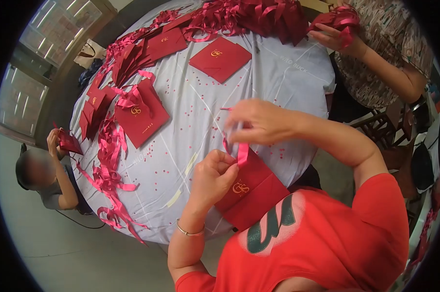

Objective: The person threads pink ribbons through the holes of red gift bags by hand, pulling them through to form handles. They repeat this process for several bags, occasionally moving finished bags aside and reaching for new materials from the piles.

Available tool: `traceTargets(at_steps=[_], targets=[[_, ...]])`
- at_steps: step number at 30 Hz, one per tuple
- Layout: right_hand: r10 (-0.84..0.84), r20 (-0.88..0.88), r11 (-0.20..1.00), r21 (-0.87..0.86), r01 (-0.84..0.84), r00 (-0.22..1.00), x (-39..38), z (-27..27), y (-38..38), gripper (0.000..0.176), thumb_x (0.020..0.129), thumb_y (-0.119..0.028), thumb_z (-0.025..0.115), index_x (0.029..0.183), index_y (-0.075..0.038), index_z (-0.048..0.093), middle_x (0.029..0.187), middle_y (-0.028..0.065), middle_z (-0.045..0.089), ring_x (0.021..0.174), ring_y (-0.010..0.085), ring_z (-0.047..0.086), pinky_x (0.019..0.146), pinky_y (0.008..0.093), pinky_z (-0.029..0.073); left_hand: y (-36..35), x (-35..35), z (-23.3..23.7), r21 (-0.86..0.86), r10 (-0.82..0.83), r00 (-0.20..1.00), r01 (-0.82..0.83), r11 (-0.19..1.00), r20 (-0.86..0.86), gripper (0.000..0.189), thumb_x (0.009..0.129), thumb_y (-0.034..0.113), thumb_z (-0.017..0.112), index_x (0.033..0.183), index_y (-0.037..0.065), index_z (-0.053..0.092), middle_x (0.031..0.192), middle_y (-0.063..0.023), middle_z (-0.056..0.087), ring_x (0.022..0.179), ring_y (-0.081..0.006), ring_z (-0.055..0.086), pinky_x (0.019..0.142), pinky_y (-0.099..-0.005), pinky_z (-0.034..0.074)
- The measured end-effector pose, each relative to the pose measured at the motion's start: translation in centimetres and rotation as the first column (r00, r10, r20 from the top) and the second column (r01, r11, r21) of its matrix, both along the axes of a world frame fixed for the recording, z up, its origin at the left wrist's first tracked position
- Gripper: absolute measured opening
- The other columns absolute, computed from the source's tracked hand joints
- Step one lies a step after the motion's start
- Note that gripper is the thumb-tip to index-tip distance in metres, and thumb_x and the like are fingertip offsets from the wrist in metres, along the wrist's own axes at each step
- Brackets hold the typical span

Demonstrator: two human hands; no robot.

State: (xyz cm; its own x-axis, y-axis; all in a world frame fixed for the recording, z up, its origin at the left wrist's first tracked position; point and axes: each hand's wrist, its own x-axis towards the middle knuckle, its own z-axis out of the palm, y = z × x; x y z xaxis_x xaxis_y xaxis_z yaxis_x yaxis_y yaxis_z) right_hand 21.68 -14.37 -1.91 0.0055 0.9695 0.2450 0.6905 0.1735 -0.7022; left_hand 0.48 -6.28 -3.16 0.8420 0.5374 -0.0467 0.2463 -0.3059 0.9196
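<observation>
Round table (181, 138), bare cloth beyond both hands (234, 151).

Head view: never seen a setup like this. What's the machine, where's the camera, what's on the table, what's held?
No machine: a person works bare-handed. This single picture comes from a camera on their head, looking forward and down. The left hand pinches a pink ribbon at the top of a red bag. The right hand is blurred just above; its grip can't be made out. More red bags and loose ribbons lie on the cloth-covered table. One co-worker is at far left, another at upper right.
</observation>
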Motion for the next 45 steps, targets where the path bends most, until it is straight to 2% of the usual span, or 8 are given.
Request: traceTargets(at_steps=[6,12,18,24,26,30,32,45], targets=[[0.152,0.485,0.969,0.098,-0.226,0.861,1.4,2.6,-5.0,0.025,0.072,-0.015,0.075,0.094,-0.005,0.067,0.084,0.0085,0.064,0.084,0.0283,0.060,0.083,0.0393,0.046,0.2,0.4,0.4,0.027,0.005,0.992,-0.002,1.000,-0.123,0.016,0.082,0.009,0.070,0.085,0.000,0.058,0.061,-0.0088,0.065,0.054,-0.0102,0.059,0.052,-0.0277,0.045],[0.096,-0.297,0.974,-0.166,-0.151,0.950,1.4,8.5,-8.5,0.021,0.080,-0.010,0.076,0.099,-0.002,0.070,0.081,0.0026,0.070,0.067,0.0095,0.062,0.058,0.0229,0.046,0.3,0.6,-0.7,-0.020,-0.013,0.992,0.010,1.000,-0.128,0.013,0.084,0.006,0.069,0.088,0.000,0.058,0.064,-0.0013,0.064,0.060,-0.0026,0.054,0.053,-0.0215,0.041],[0.119,-0.979,0.962,0.071,-0.265,0.168,-1.5,6.9,-9.1,0.060,0.066,0.002,0.077,0.121,0.011,0.055,0.105,0.0269,0.066,0.074,0.0243,0.069,0.064,0.0312,0.055,0.7,0.1,-0.2,-0.103,-0.036,0.988,0.020,0.994,-0.150,0.010,0.084,0.002,0.065,0.093,-0.003,0.064,0.074,-0.0045,0.069,0.066,-0.0047,0.057,0.059,-0.0237,0.046],[0.088,-0.866,0.996,0.062,-0.069,0.492,-1.8,4.4,-6.9,0.029,0.083,0.005,0.066,0.112,0.003,0.064,0.106,0.0194,0.068,0.079,0.0248,0.069,0.071,0.0309,0.055,1.7,-1.4,-0.2,0.086,-0.211,0.977,0.207,0.975,0.041,0.033,0.077,-0.003,0.052,0.104,0.001,0.071,0.081,-0.0158,0.071,0.076,-0.0244,0.068,0.068,-0.0334,0.051],[-0.031,-0.005,0.962,0.273,0.031,1.000,-2.1,4.8,-5.8,0.022,0.081,0.002,0.069,0.103,0.003,0.066,0.102,0.0143,0.067,0.082,0.0190,0.066,0.066,0.0260,0.049,1.9,-1.5,0.7,0.259,-0.228,0.968,0.248,0.934,-0.103,0.031,0.075,-0.002,0.054,0.102,0.002,0.070,0.086,-0.0180,0.070,0.083,-0.0316,0.068,0.072,-0.0361,0.051],[0.064,0.176,0.915,0.382,-0.128,0.982,-5.8,2.8,-3.1,0.014,0.077,0.000,0.069,0.088,-0.001,0.060,0.090,0.0120,0.059,0.083,0.0320,0.061,0.071,0.0414,0.051,2.3,-1.2,0.8,0.108,-0.188,0.980,0.195,0.975,-0.073,0.023,0.076,0.000,0.058,0.097,0.000,0.067,0.086,-0.0177,0.070,0.083,-0.0332,0.067,0.072,-0.0378,0.051],[0.210,0.068,0.977,0.028,-0.212,0.975,-6.5,0.6,-3.3,0.012,0.081,0.000,0.068,0.091,0.000,0.061,0.098,0.0139,0.064,0.088,0.0313,0.064,0.076,0.0375,0.053,2.8,-1.2,0.6,0.009,-0.202,0.976,0.204,0.979,-0.087,0.018,0.076,0.001,0.060,0.094,-0.001,0.064,0.085,-0.0158,0.070,0.082,-0.0331,0.067,0.071,-0.0392,0.051],[0.095,0.059,0.972,0.211,-0.106,0.994,-6.8,-2.0,-2.5,0.021,0.080,-0.003,0.070,0.100,-0.002,0.065,0.088,0.0120,0.062,0.078,0.0276,0.065,0.064,0.0353,0.053,6.0,-3.1,1.1,-0.106,-0.413,0.908,0.405,0.908,-0.066,0.028,0.077,-0.005,0.057,0.104,-0.002,0.060,0.087,-0.0114,0.073,0.074,-0.0154,0.065,0.065,-0.0302,0.051]])
